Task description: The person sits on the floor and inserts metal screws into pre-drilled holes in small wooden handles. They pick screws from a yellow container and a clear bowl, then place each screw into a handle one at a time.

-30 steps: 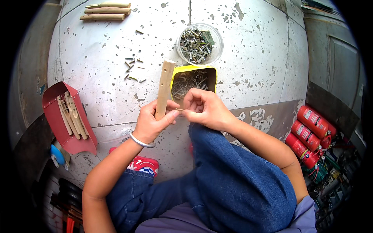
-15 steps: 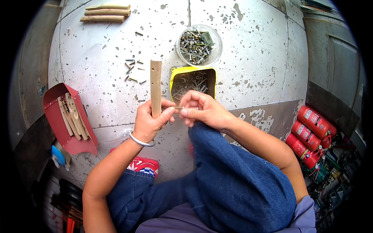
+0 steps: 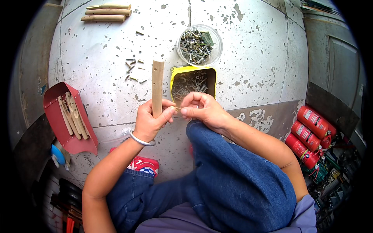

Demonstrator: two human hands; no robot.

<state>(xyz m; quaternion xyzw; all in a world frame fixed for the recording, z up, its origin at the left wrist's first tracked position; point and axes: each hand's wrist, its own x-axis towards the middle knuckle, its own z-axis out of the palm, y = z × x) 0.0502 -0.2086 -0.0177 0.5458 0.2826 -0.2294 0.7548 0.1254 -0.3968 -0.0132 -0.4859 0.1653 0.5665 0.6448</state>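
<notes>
My left hand (image 3: 148, 123) is closed round the lower end of a pale wooden handle (image 3: 157, 85), which stands upright in the view and has small holes along it. Between the two hands is a thin brass-coloured screw (image 3: 177, 108). The fingertips of my right hand (image 3: 208, 110) pinch one end of it, and my left thumb and finger meet the other. Fingers partly cover the screw. Just beyond my right hand stands a yellow-rimmed container (image 3: 173, 71) with loose screws inside.
Behind it is a clear round tub (image 3: 220, 44) full of bolts and nuts. Several loose screws (image 3: 130, 69) lie left of the handle. More wooden handles (image 3: 108, 12) lie far left. A red tray (image 3: 87, 146) holds others. Red fire extinguishers (image 3: 312, 121) lie at right.
The wooden handle has shifted slightly to the right. My fingertips have drawn a little closer together, and less of the screw shows between them.
</notes>
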